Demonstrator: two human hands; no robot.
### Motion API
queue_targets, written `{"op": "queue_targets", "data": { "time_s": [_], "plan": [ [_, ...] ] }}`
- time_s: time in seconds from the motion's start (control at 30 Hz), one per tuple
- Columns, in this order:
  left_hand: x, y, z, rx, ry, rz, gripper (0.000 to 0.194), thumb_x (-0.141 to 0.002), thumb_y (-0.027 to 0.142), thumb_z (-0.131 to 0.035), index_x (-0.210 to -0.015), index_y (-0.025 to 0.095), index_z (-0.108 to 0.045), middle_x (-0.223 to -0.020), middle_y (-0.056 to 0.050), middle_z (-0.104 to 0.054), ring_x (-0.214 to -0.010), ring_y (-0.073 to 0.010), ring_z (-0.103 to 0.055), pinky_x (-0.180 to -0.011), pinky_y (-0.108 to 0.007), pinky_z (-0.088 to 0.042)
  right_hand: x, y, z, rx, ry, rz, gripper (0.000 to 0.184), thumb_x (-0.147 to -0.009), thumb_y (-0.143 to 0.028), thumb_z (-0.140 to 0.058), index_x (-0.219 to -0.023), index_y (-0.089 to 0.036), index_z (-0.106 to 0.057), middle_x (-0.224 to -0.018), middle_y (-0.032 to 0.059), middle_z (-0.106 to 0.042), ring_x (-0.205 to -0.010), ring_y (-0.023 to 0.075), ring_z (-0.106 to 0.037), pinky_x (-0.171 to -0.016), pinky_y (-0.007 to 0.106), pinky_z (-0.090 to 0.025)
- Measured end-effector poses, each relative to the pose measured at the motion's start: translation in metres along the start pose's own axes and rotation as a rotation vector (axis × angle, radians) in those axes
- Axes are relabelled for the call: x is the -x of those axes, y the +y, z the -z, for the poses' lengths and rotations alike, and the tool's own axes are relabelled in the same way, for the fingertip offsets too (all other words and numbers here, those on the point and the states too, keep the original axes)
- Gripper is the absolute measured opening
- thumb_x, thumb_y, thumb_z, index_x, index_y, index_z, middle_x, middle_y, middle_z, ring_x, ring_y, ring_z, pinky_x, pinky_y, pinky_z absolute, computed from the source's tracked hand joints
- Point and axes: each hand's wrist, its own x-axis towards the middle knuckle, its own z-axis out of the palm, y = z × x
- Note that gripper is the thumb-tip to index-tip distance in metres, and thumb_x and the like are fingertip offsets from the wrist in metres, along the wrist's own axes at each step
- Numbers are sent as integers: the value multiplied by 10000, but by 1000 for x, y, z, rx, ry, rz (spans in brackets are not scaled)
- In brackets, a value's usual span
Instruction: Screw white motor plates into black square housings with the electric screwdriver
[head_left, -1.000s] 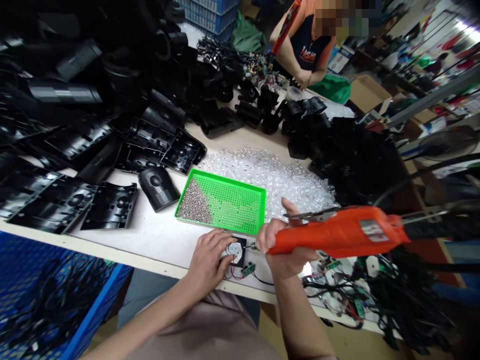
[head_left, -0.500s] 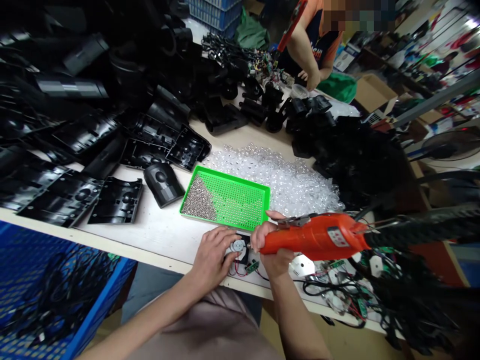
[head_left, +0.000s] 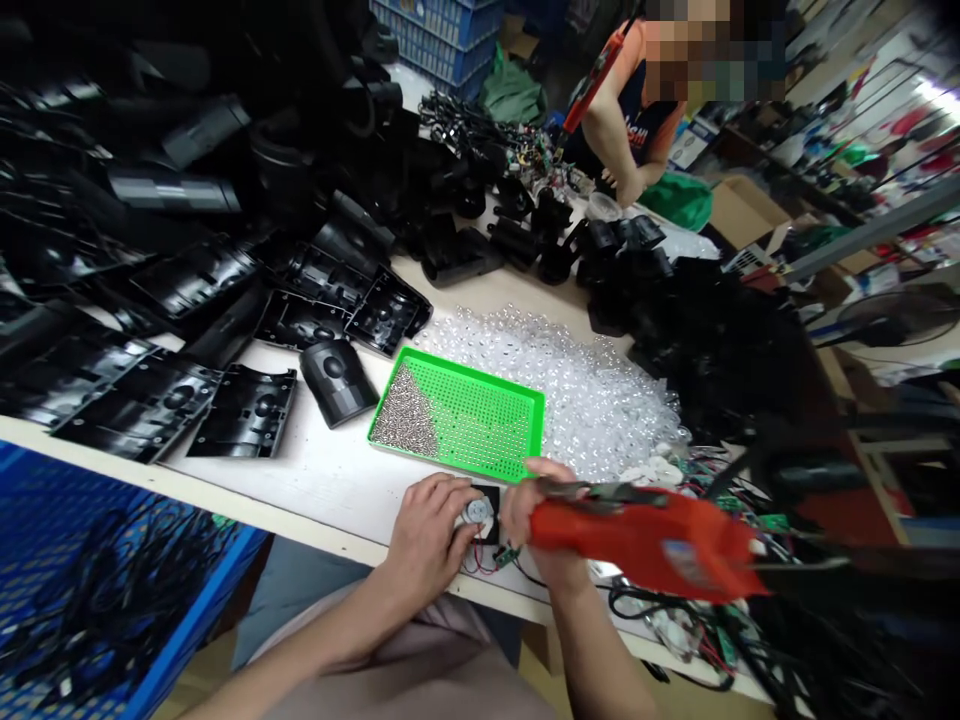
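My left hand (head_left: 429,527) rests on the table edge with its fingers curled round a small black fan part with a silver hub (head_left: 478,513), holding it down. My right hand (head_left: 534,530) is wrapped round the front of an orange electric screwdriver (head_left: 649,537), whose tip points at that part. Red and black wires and a small green circuit board (head_left: 508,553) trail from the part. Just behind my hands lies a green perforated tray (head_left: 480,417) with a heap of small screws (head_left: 397,420) in its left corner.
Clear plastic beads (head_left: 592,385) are piled behind the tray. Black plastic housings (head_left: 240,412) cover the left and far table. A blue crate (head_left: 90,580) sits lower left. Tangled wires and boards (head_left: 675,610) lie at right. Another person (head_left: 630,120) works at the far end.
The orange screwdriver has tilted down so its rear end is lower and further right. My left hand stays on the small part. The view has shifted slightly.
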Motion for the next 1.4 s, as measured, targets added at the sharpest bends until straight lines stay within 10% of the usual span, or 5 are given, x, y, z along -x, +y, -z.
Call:
{"op": "queue_targets", "data": {
  "time_s": [0.13, 0.37, 0.83, 1.17, 1.4],
  "plan": [
    [3, -3, -2, -62, 58, 64, 289, -906, 244, -553, -1191, 207, -577, -1143, -89, -641, -1082, -272, -527, -897, -414, -420, -28, -8, 3, -41, 65, 217, 587, -705, -699, -637, -1165, -346, -552, -478, -94, -453, -338, 120, -357, -358, 254, -327],
    [3, -5, -3, -72, 59, 40, 282, -905, 244, -560, -1184, 208, -573, -1151, -87, -646, -1079, -278, -526, -890, -414, -417, -51, 31, 12, 27, 90, 77, 658, -620, -774, -613, -1003, -240, -599, -474, -93, -400, -349, 104, -350, -346, 236, -311],
    [3, -5, -2, -55, 79, 16, 276, -919, 243, -543, -1190, 197, -563, -1145, -95, -644, -1075, -267, -517, -892, -421, -420, -49, 46, 14, 69, -6, 53, 604, -652, -684, -656, -1058, -245, -566, -506, -86, -436, -392, 114, -393, -385, 244, -323],
    [3, -4, -2, -70, 67, 36, 288, -911, 254, -559, -1193, 200, -585, -1139, -91, -648, -1084, -269, -528, -903, -416, -417, -25, -19, -9, -141, 83, 173, 604, -724, -719, -608, -1150, -295, -554, -497, -91, -445, -335, 102, -355, -348, 238, -326],
    [2, -2, -1, -82, 88, 13, 277, -903, 243, -570, -1174, 186, -585, -1120, -94, -649, -1074, -265, -529, -899, -404, -408, -8, 10, -13, -93, 60, 82, 652, -636, -799, -611, -954, -230, -613, -498, -73, -430, -372, 109, -373, -381, 254, -342]
  ]
}}
